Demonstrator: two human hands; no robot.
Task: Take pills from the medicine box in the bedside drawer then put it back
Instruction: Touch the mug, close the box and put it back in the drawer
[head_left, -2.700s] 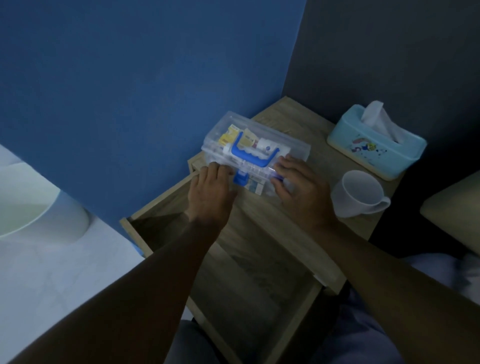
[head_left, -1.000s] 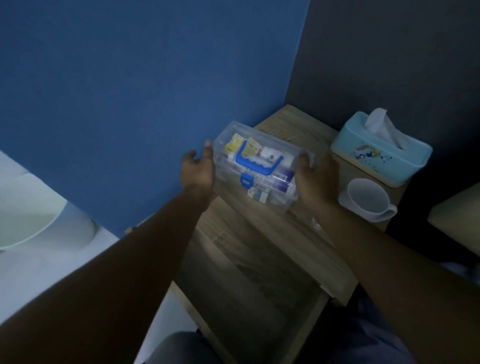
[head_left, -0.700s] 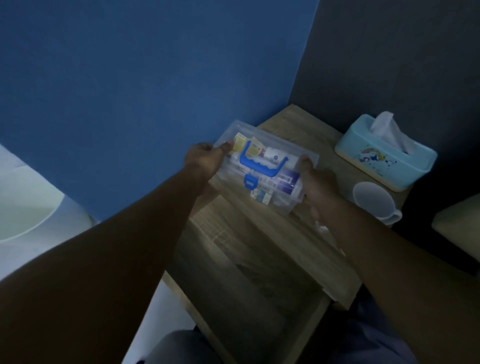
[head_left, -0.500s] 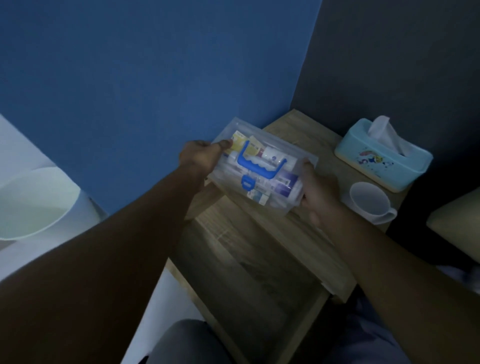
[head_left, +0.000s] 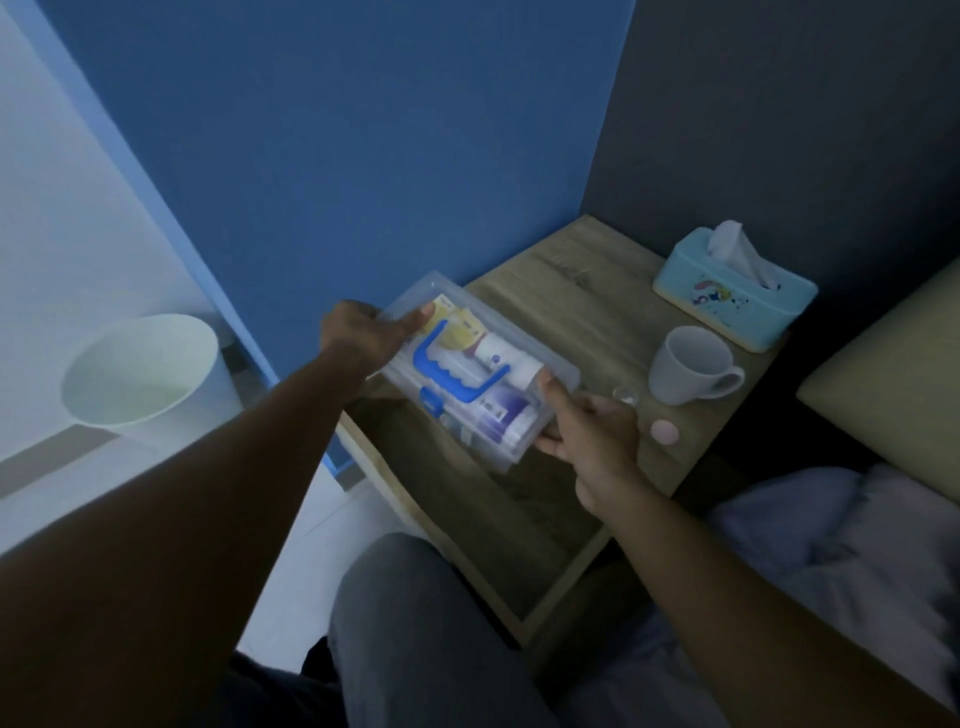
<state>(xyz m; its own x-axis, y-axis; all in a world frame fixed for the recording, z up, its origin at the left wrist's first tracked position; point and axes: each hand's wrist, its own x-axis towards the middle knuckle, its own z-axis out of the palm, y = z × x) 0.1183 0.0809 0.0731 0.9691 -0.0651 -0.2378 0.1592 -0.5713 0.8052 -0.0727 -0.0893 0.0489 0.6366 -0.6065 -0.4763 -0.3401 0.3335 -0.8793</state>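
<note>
A clear plastic medicine box (head_left: 483, 364) with a blue handle and a closed lid is held in the air, tilted, above the back of the open wooden drawer (head_left: 498, 519). My left hand (head_left: 363, 332) grips its far left end, thumb on the lid. My right hand (head_left: 587, 431) holds its near right end from below. Tubes and small packets show through the lid. A small pink round thing (head_left: 665, 431) and a small clear cap (head_left: 626, 397) lie on the bedside table top (head_left: 571, 291), right of my right hand.
A grey mug (head_left: 691, 371) and a light blue tissue box (head_left: 732, 296) stand on the right of the table top. A white bin (head_left: 140, 369) stands on the floor at left. A blue wall is behind; a bed lies at right. My knee (head_left: 415, 613) is below the drawer.
Both hands lifted the box off the table top and carried it toward me, over the open drawer. The view swung right and pulled back.
</note>
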